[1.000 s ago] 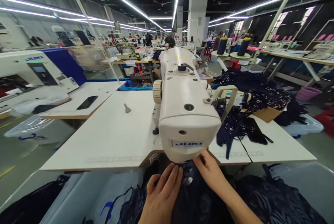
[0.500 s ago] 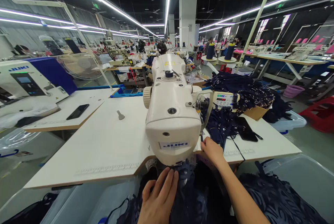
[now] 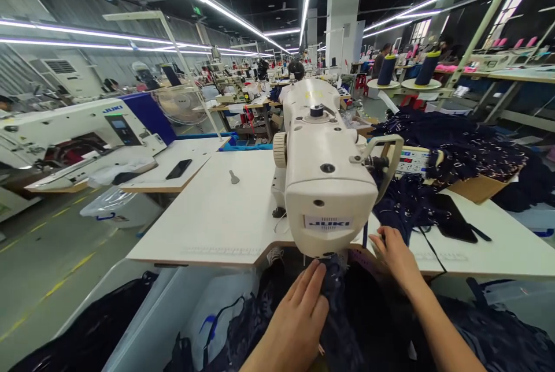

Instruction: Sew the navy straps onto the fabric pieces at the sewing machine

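Note:
A white sewing machine stands in front of me. Under its head, navy lace fabric hangs over the table's front edge. My left hand has its fingertips on this fabric beside the needle area, fingers close together and gripping it; its thumb is partly hidden. To the right of the machine head is my right hand, fingers loosely bent with thumb and forefinger apart. A dark narrow strap hangs between it and the machine, not visibly held. Behind that hand lies a heap of navy straps.
A black phone lies on the white table at right, a small grey metal piece at left. Navy pieces with rings fill a cardboard box. Plastic bins stand below. Another machine is at left.
The view has swung left, shifting everything rightward. My right hand's fingers have loosened from a pinch by the dark strap. My left hand stays on the fabric, its fingers drawn closer together.

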A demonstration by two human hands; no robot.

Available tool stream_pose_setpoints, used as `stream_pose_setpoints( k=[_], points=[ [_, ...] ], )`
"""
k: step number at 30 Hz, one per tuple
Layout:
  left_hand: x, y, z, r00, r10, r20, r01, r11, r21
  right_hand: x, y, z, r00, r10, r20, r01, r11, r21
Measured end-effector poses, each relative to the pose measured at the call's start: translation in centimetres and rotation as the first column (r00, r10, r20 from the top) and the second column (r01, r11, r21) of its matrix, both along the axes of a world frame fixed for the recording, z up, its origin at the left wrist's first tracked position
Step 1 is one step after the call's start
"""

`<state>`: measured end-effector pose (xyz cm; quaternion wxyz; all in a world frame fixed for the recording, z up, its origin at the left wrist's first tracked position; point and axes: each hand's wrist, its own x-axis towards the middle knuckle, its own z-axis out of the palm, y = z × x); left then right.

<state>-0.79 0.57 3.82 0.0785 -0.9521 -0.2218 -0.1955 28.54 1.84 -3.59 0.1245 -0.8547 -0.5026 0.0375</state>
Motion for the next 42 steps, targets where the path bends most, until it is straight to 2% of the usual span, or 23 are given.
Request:
stream_pose_setpoints(
  k=[3,7,9,12,15,17,20,22,24,25,27,29,31,33,34,35,36,37,40,41,42],
  points=[
    [-0.3,-0.6,0.4,0.992,0.015,-0.123,-0.022,0.998,-0.051,-1.4,0.6,-0.1,1.000,-0.017,0.022,0.017,1.000,-0.008],
    [-1.0,-1.2,0.2,0.985,0.028,-0.168,-0.016,0.998,0.068,-2.5,2.2,0.5,0.997,-0.066,-0.036,0.064,0.996,-0.055],
    [-1.1,-1.0,0.2,0.989,0.048,-0.139,-0.033,0.994,0.108,-2.2,2.8,0.7,0.988,-0.098,-0.116,0.092,0.994,-0.062],
    [-0.4,-0.2,0.2,0.998,0.056,-0.015,-0.053,0.992,0.112,-1.3,3.1,0.8,0.946,-0.137,-0.295,0.138,0.990,-0.015],
    [0.7,0.4,0.1,0.991,0.101,0.088,-0.111,0.986,0.121,-0.1,2.7,1.0,0.841,-0.079,-0.536,0.172,0.977,0.125],
    [1.4,0.5,0.0,0.987,0.116,0.111,-0.130,0.983,0.130,1.0,1.9,1.7,0.716,0.018,-0.698,0.224,0.941,0.255],
    [1.8,0.4,-0.1,0.991,0.096,0.095,-0.106,0.988,0.111,3.1,-0.3,3.5,0.474,0.208,-0.856,0.400,0.815,0.420],
    [1.8,0.3,0.0,0.993,0.091,0.075,-0.098,0.991,0.096,3.8,-2.2,4.8,0.318,0.335,-0.887,0.528,0.714,0.459],
    [1.9,0.2,0.2,0.994,0.083,0.069,-0.089,0.991,0.097,3.2,-4.0,5.6,0.171,0.432,-0.886,0.611,0.659,0.439],
    [2.0,0.2,0.3,0.995,0.076,0.070,-0.083,0.992,0.098,2.4,-4.8,5.7,0.096,0.461,-0.882,0.632,0.657,0.412],
    [2.3,0.2,0.4,0.994,0.078,0.075,-0.085,0.992,0.095,-0.3,-6.0,5.4,-0.051,0.478,-0.877,0.635,0.693,0.341],
    [2.6,0.2,0.3,0.992,0.086,0.088,-0.094,0.991,0.098,-3.6,-6.6,4.6,-0.189,0.460,-0.868,0.601,0.753,0.268],
    [2.6,0.2,0.2,0.991,0.069,0.112,-0.081,0.992,0.102,-6.5,-7.0,3.9,-0.416,0.402,-0.816,0.510,0.846,0.156],
    [2.4,0.1,0.2,0.993,0.018,0.115,-0.026,0.997,0.072,-8.4,-7.2,3.7,-0.549,0.331,-0.768,0.404,0.909,0.103],
    [2.1,0.1,0.2,0.993,-0.008,0.114,0.002,0.999,0.050,-8.9,-7.2,3.9,-0.554,0.313,-0.772,0.371,0.923,0.108],
    [1.8,0.1,0.2,0.994,-0.028,0.107,0.025,0.999,0.024,-9.1,-7.2,4.3,-0.508,0.313,-0.802,0.354,0.925,0.137],
    [1.4,0.1,0.2,0.995,-0.042,0.094,0.044,0.999,-0.011,-9.1,-7.1,4.8,-0.425,0.324,-0.845,0.342,0.922,0.182],
    [1.1,0.2,0.2,0.995,-0.051,0.086,0.055,0.997,-0.051,-8.9,-6.9,5.3,-0.307,0.338,-0.890,0.325,0.916,0.235],
    [0.2,0.3,-0.1,0.991,-0.051,0.127,0.071,0.984,-0.161,-8.2,-5.6,6.4,0.139,0.364,-0.921,0.187,0.904,0.385],
    [0.0,0.4,-0.2,0.986,-0.054,0.158,0.082,0.980,-0.180,-8.0,-5.1,6.5,0.256,0.376,-0.890,0.114,0.903,0.415],
    [-0.1,0.4,-0.3,0.979,-0.061,0.195,0.098,0.978,-0.186,-7.9,-4.6,6.5,0.340,0.393,-0.854,0.046,0.901,0.432]
  ],
)
